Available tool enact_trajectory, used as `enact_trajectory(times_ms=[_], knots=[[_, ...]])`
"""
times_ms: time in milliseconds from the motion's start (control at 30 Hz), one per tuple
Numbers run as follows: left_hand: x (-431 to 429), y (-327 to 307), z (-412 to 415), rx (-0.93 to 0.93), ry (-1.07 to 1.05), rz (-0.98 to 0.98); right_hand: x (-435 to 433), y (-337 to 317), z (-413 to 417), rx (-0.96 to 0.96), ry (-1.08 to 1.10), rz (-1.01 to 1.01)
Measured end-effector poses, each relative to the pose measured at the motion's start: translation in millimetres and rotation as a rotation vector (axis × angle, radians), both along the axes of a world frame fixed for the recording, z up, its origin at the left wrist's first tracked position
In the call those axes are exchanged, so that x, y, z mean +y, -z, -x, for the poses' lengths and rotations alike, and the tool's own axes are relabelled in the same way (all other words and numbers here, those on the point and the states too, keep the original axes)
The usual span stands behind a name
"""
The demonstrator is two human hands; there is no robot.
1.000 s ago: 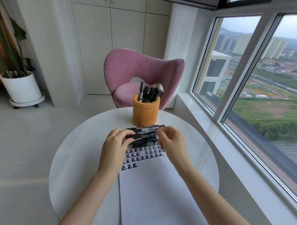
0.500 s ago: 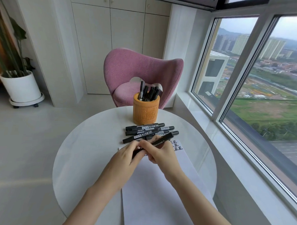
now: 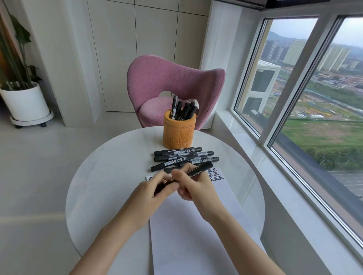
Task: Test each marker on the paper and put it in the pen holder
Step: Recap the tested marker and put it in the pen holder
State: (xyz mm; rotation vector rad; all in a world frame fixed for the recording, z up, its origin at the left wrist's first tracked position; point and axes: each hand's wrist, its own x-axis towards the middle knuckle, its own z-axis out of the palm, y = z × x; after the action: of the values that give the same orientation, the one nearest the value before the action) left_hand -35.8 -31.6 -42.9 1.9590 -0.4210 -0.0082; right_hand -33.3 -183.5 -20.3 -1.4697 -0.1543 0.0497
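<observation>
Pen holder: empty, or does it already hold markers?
Not empty: several black markers stick up out of the pen holder, which stands upright on the table.

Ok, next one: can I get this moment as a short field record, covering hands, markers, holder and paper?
held marker: black, slanted, over the far end of the paper
left hand: grips its near end
right hand: grips its middle
pen holder: orange, upright, stowed markers standing inside
loose markers: heap lying on the table between pen holder and paper
paper: black marks along far edge

Single head-worn wide-angle view: faces forward and down, close over round table (image 3: 105, 175) at frame centre.
</observation>
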Motion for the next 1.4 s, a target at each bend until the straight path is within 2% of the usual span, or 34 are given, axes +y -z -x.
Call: enact_trajectory(times_ms=[133,300,400,700,933,1400], knots=[[14.7,6.2,0.0,-0.012,-0.118,0.123,-7.6,-4.2,-10.2,0.034,0.179,-0.111],[27.6,20.6,-0.2,-0.043,-0.240,0.146,-5.6,0.9,-17.3,0.102,0.224,0.049],[27.6,22.9,1.1,-0.025,-0.309,0.157,0.6,8.9,-17.5,0.044,0.293,0.149],[23.4,25.6,0.7,-0.061,-0.326,0.052,6.6,25.4,-23.5,-0.027,0.352,0.375],[23.5,29.2,-0.3,-0.061,-0.336,0.046,12.2,36.1,-22.7,-0.095,0.419,0.389],[21.8,28.3,0.2,-0.087,-0.343,0.019,11.2,36.9,-21.9,-0.126,0.403,0.393]])
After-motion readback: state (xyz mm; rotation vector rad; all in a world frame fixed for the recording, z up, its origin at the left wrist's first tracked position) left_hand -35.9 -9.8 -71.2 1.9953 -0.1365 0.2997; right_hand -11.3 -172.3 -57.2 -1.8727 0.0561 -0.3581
